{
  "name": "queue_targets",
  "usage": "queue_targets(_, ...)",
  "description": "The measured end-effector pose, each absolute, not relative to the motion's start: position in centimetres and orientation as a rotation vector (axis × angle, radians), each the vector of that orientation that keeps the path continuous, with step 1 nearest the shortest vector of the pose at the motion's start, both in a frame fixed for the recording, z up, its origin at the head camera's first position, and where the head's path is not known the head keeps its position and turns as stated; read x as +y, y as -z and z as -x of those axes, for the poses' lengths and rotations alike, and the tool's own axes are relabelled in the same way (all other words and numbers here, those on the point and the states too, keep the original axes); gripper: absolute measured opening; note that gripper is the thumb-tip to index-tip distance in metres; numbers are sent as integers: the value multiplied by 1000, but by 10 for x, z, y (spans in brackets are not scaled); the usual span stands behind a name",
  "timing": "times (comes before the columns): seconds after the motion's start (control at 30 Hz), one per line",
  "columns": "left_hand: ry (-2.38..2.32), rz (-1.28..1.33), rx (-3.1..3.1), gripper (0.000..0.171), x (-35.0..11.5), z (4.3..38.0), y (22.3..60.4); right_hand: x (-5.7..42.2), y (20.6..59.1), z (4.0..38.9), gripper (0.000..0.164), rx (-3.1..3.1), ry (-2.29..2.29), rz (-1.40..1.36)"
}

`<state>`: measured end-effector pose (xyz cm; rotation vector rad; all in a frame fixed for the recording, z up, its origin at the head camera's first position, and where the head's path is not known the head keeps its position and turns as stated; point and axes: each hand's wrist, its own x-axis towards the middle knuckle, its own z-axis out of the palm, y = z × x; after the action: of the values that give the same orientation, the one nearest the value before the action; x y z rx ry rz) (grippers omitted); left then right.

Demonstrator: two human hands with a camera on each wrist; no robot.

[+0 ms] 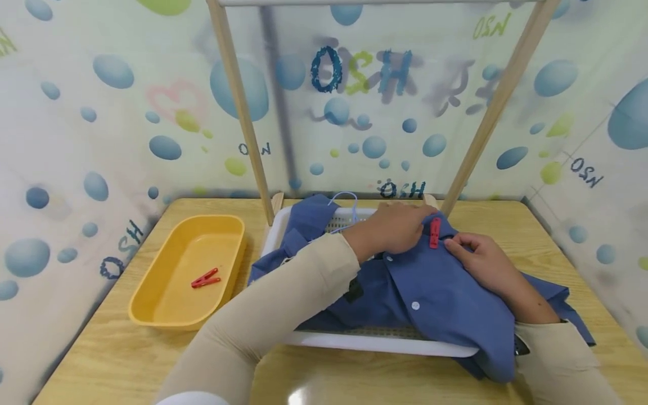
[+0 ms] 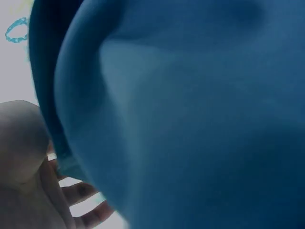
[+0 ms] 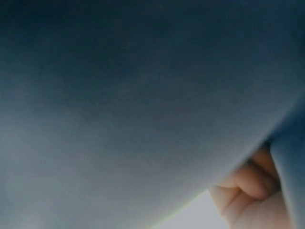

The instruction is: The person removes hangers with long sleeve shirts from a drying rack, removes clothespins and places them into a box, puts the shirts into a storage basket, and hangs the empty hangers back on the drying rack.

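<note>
A blue buttoned shirt [image 1: 440, 287] lies bunched over a white basket [image 1: 374, 341], one part hanging past the front rim. A red clothespin [image 1: 434, 233] sits on the shirt's upper edge, between the two hands. From the left, my left hand [image 1: 400, 228] grips the cloth just beside the clothespin, its index finger stretched along the edge. My right hand [image 1: 483, 261] pinches the fabric between thumb and fingers, right of the clothespin. Blue cloth fills most of both wrist views and partly hides the fingers. Behind the left hand, a light blue hanger [image 1: 349, 194] shows its hook.
A yellow tub [image 1: 167, 270] stands on the wooden table [image 1: 101, 343] at the left, with red clothespins [image 1: 206, 278] in it. Behind the basket rises a wooden frame, its left post [image 1: 243, 112] and right post [image 1: 498, 107] joined by a white bar [image 1: 379, 3].
</note>
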<state>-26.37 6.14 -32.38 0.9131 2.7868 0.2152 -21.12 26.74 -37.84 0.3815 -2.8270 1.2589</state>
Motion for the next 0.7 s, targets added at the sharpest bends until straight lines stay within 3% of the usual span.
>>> queue_targets(0.43,-418,-1086,2734,48,47,253,329,267,380,211,33,-2836,-1186,-415)
queue_targets(0.7,-595,-1145,2741,24,45,248,328,265,380,212,32,-2806,-1145,-439)
